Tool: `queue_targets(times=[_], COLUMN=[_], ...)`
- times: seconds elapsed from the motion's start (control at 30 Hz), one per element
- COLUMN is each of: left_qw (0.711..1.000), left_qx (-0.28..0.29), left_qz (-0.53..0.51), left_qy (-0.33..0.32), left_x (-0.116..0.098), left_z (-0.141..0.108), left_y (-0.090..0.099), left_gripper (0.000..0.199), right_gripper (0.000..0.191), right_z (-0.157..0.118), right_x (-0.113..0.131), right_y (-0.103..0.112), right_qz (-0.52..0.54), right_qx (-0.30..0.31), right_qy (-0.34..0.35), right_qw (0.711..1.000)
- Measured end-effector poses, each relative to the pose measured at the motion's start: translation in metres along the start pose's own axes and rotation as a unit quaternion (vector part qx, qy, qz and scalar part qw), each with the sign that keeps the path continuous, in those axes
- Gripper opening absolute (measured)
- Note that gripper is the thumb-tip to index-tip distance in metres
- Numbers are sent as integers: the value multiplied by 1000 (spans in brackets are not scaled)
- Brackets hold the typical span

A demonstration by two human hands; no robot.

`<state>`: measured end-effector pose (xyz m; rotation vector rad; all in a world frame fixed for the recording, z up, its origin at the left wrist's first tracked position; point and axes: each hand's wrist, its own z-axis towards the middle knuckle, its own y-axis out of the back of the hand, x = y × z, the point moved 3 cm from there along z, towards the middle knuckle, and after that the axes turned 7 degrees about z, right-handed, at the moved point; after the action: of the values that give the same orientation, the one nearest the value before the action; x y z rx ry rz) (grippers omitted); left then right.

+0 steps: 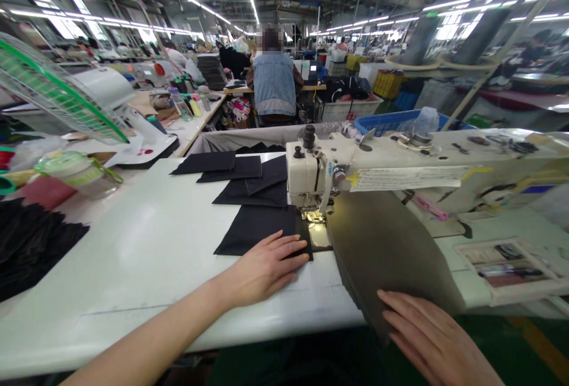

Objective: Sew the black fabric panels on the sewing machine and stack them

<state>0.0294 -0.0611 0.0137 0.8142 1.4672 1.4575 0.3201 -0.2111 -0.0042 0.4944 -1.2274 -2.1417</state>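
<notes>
My left hand [271, 264] lies flat, fingers spread a little, on a black fabric piece [253, 230] just left of the needle area of a white sewing machine [311, 175]. More black pieces [208, 162] overlap behind it on the pale table. To the right, under the machine's arm, lies a stack of dark grey-brown panels [386, 243]. My right hand [422, 329] rests at the near edge of that stack, fingers extended; its thumb is hidden.
A white fan with a green rim [57, 86], a lidded clear container [84, 172] and bunched black fabric [35, 243] are at left. A tray of small tools [511, 267] sits at right. Ahead, a person in a denim vest [274, 83] sits facing away.
</notes>
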Motion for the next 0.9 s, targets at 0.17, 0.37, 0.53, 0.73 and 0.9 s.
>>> queue_targets(times=[0.17, 0.37, 0.53, 0.73, 0.9], left_qw=[1000, 1000, 999, 999, 999], left_qx=[-6, -16, -33, -28, -23], left_qz=[6, 16, 21, 30, 34], left_qy=[-1, -7, -11, 3, 25], left_x=[9, 20, 30, 42, 52], left_z=[4, 10, 15, 21, 25], left_y=[2, 4, 6, 5, 2], left_gripper=[42, 43, 42, 42, 44], right_gripper=[25, 25, 19, 11, 8], right_z=[5, 16, 15, 3, 2], right_x=[-3, -4, -8, -14, -17], right_y=[16, 29, 24, 18, 22], right_qz=[59, 134, 159, 169, 161], right_qx=[14, 18, -11, -33, -60], right_qy=[-27, -93, -133, -195, -239], right_qw=[998, 986, 978, 966, 956])
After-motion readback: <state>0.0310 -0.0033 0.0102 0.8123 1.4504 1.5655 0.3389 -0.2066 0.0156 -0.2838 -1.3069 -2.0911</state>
